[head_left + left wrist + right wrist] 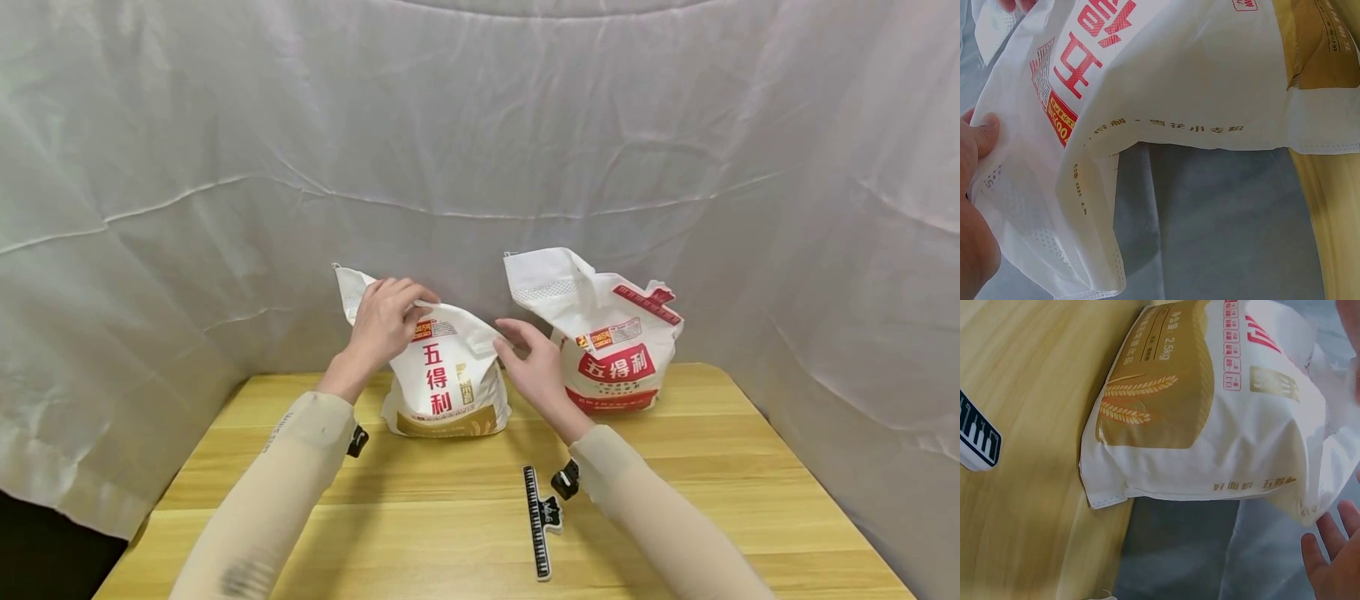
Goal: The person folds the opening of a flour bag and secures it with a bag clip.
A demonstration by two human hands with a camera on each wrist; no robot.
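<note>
A white flour bag (408, 379) with red characters and a gold lower panel stands upright at the far part of the table. Its top leans over, with the upper left corner sticking up. My left hand (386, 321) grips the bag's top edge at the left, the thumb (986, 134) lying on the near face and the other fingers mostly hidden behind. At the upper right corner is my right hand (536, 362), its fingers (1332, 534) spread and loosely bent right beside the bag's edge.
A second flour bag (615, 367), with red panels and a red clip (648, 304) on its top, stands behind my right hand. Nearer on the wooden table (435, 525) lies a black-and-white keyboard-patterned clip (536, 525). Grey cloth (450, 150) hangs behind and at the sides.
</note>
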